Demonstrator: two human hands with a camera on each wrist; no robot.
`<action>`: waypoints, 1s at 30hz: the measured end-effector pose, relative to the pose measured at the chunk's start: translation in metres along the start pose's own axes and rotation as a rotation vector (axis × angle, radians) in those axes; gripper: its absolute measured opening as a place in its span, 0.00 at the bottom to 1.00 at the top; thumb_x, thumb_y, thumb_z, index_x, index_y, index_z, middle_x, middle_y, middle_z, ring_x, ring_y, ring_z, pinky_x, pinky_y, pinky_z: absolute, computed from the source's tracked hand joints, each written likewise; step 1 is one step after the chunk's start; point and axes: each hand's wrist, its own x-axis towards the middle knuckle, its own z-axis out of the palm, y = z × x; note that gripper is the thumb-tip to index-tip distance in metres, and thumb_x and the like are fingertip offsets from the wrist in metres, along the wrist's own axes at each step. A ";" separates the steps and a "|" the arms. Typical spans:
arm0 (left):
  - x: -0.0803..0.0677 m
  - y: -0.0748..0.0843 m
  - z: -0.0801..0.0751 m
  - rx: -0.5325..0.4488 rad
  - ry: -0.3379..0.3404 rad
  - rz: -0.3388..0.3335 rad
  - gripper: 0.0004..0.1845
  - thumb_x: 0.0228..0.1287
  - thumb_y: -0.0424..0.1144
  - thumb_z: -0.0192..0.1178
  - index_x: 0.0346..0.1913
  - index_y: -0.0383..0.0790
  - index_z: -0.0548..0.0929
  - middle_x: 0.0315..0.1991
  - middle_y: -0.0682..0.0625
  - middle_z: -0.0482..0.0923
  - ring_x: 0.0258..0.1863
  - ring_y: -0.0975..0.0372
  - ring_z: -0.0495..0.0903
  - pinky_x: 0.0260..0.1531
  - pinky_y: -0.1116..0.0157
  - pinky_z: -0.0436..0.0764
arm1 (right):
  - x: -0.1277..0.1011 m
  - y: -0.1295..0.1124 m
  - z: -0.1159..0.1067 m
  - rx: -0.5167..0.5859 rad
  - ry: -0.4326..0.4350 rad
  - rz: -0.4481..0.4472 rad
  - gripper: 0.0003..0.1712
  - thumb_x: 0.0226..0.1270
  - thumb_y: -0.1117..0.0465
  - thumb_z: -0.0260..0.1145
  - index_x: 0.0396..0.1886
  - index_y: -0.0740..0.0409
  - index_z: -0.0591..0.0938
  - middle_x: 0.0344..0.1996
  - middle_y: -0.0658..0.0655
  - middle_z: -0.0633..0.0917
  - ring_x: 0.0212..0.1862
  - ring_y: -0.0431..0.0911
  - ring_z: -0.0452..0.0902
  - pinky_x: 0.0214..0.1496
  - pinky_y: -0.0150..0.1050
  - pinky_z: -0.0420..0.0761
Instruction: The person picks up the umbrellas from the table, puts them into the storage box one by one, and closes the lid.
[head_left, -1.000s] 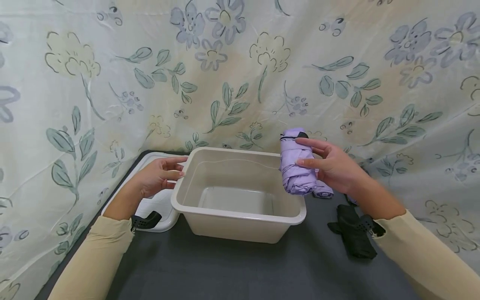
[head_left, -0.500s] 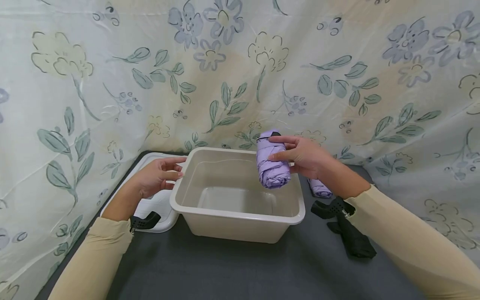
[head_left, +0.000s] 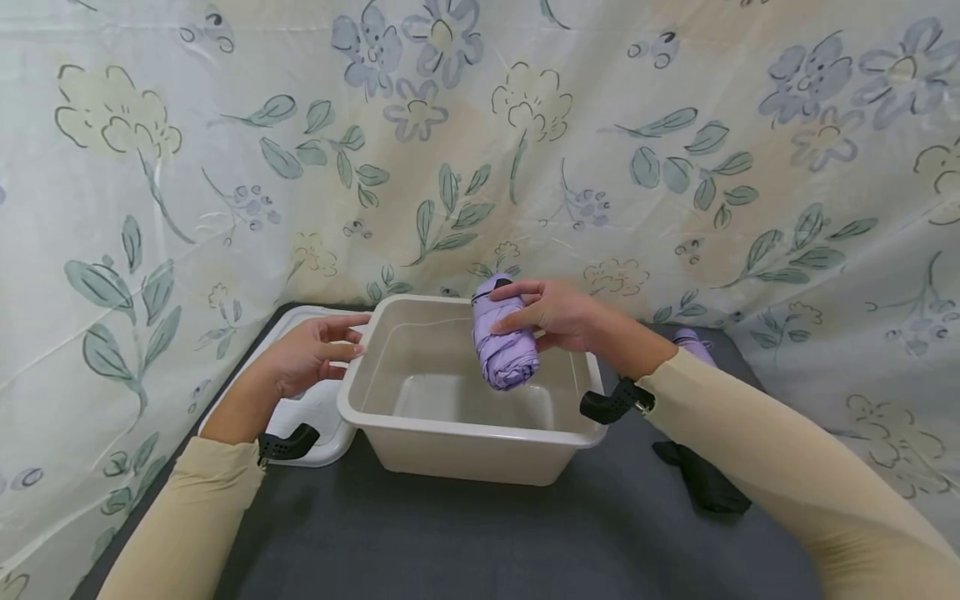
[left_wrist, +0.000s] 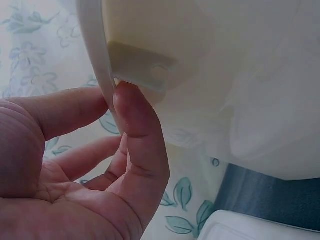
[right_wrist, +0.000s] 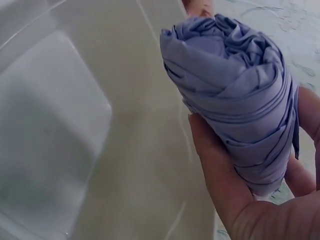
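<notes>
My right hand (head_left: 558,317) grips a rolled-up lavender fabric bundle (head_left: 502,342), with a dark band around its far end. It is held tilted over the beige plastic tub (head_left: 465,454), whose inside floor shows bare. Close up in the right wrist view, the near end of the bundle (right_wrist: 235,95) is gathered into pleats around a smooth round centre. On the tub's left side, my left hand (head_left: 311,354) pinches the rim. In the left wrist view the thumb and a fingertip meet at the rim (left_wrist: 100,60), by a small tab beneath it.
A white lid (head_left: 322,421) lies on the dark table (head_left: 450,542) left of the tub. Behind my right forearm shows another lavender roll (head_left: 693,343). A black fabric item (head_left: 708,483) lies to the right, partly hidden by the sleeve. Floral cloth (head_left: 450,167) hangs close behind.
My right hand has carried the lavender bundle leftward from the tub's right side to above its middle, lowering it slightly just now. The left hand stays on the rim.
</notes>
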 end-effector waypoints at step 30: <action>0.003 -0.003 0.001 0.000 0.020 0.023 0.38 0.70 0.40 0.66 0.79 0.41 0.63 0.52 0.53 0.78 0.50 0.63 0.82 0.51 0.61 0.86 | 0.059 0.021 0.053 -0.236 -0.085 0.183 0.28 0.56 0.64 0.80 0.58 0.53 0.85 0.55 0.63 0.83 0.46 0.56 0.86 0.44 0.47 0.89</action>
